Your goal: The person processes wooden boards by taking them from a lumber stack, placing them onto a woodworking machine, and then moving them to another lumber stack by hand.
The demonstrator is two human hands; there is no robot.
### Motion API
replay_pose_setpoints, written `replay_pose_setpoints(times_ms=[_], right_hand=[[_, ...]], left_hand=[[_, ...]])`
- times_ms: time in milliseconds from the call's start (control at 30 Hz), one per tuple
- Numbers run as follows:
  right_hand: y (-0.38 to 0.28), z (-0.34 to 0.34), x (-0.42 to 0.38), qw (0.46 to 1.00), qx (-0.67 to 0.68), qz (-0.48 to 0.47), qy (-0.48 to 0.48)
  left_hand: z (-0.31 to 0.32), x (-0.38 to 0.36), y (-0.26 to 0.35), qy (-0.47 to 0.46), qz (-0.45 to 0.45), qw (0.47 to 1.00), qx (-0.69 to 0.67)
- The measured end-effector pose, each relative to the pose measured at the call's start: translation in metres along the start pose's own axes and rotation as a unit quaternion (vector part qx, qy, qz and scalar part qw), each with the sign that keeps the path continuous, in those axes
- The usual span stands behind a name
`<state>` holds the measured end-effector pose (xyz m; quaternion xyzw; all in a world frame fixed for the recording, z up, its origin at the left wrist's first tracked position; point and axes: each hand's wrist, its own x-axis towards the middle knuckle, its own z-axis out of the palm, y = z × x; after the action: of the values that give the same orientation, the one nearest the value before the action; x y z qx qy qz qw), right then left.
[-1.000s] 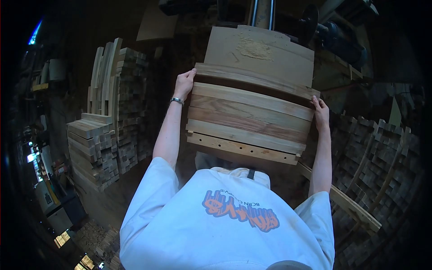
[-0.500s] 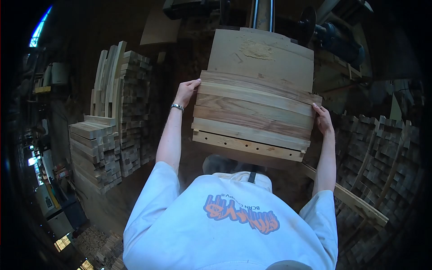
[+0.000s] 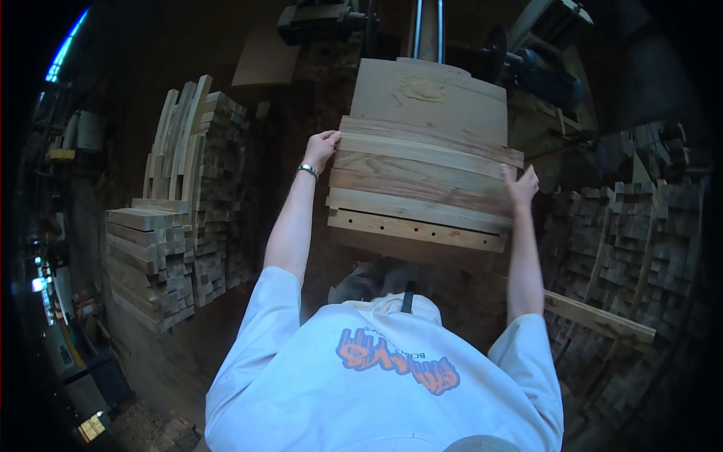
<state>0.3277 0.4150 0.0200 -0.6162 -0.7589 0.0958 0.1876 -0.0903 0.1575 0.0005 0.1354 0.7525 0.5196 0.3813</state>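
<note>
Several wooden boards (image 3: 422,167) lie side by side on a sliding wooden bed, their long edges against one another. At their left ends is my left hand (image 3: 322,149), fingers closed and tips touching the end of the upper boards. My right hand (image 3: 521,185) is at the right ends, thumb and fingers apart, the thumb over the boards' edge. Nearest my body runs a pale strip with a row of holes (image 3: 418,230). Beyond the boards is a flat panel (image 3: 459,107) with a patch of sawdust (image 3: 423,89) on it.
Metal rails (image 3: 429,30) run away from the bed. A saw motor with blade (image 3: 553,79) stands at the right, another motor (image 3: 324,22) at the left. Stacked wood blocks (image 3: 151,248) stand left; more stacks (image 3: 633,241) and a wooden beam (image 3: 602,316) are right.
My right hand has opened, its thumb now apart from its fingers at the boards' right ends. My left hand stays at the left ends. The whole view has shifted slightly.
</note>
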Motion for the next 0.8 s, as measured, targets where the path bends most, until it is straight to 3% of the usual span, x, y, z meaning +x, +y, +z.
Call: replay_pose_setpoints(times_ms=[33,67,100,133,167,233,267,333,367,433,533,800], right_hand=[[-0.030,-0.025,-0.032,0.981,0.036,-0.181,0.055],[-0.068,-0.042,-0.072,0.969,0.076,-0.233,0.041],[-0.088,-0.040,-0.108,0.949,0.092,-0.302,-0.026],[-0.113,-0.045,-0.147,0.947,0.113,-0.288,-0.086],[-0.126,-0.033,-0.172,0.945,0.134,-0.281,-0.097],[-0.139,-0.006,-0.200,0.964,0.066,-0.257,-0.027],[-0.139,-0.002,-0.202,0.964,0.058,-0.258,-0.025],[-0.141,0.002,-0.200,0.967,0.071,-0.246,0.013],[-0.140,0.002,-0.198,0.966,0.076,-0.246,0.024],[-0.142,0.007,-0.187,0.966,0.065,-0.249,0.022],[-0.152,0.016,-0.163,0.969,0.058,-0.241,0.015],[-0.196,0.066,-0.036,0.968,0.070,-0.237,0.036]], left_hand=[[0.005,-0.001,0.001,0.064,0.027,0.993,0.092],[0.015,-0.018,0.016,0.148,0.067,0.958,0.236],[0.034,-0.038,0.028,0.186,0.196,0.926,0.264],[0.060,-0.054,0.037,0.218,0.318,0.878,0.284],[0.088,-0.062,0.046,0.160,0.395,0.866,0.263],[0.143,-0.073,0.060,0.017,0.440,0.855,0.273],[0.163,-0.073,0.062,0.016,0.442,0.857,0.265],[0.190,-0.058,0.068,0.023,0.462,0.766,0.446],[0.196,-0.049,0.069,0.027,0.467,0.767,0.440],[0.205,-0.034,0.068,-0.014,0.378,0.764,0.523],[0.213,-0.005,0.066,0.046,0.430,0.749,0.502],[0.240,0.119,0.137,0.038,0.364,0.769,0.524]])
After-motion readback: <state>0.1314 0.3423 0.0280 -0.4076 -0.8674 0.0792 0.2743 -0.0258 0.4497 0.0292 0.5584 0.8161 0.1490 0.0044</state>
